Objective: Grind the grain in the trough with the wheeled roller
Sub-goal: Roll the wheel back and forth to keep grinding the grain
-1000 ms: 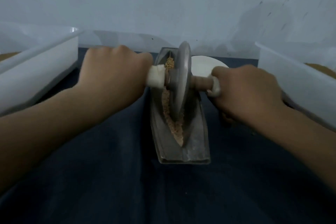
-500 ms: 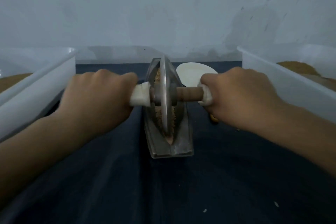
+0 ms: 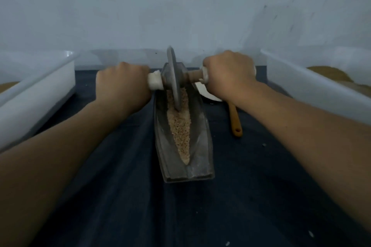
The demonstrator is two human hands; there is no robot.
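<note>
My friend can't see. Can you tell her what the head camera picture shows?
A left hand and a right hand grip the handles of a wheeled roller, its disc standing in crushed grain near the far end of a metal trough. White tubs sit either side.

I see a dim, bluish, soft feed; wide-angle bending stretches the edges, the hands (image 3: 124, 84) slightly blurred, shadows faint.

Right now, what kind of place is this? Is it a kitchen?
Probably a spot for grinding food by hand, not clearly a kitchen. A metal trough holds grain under a wheeled roller, and white tubs stand on both sides, on a dark cloth.
</note>
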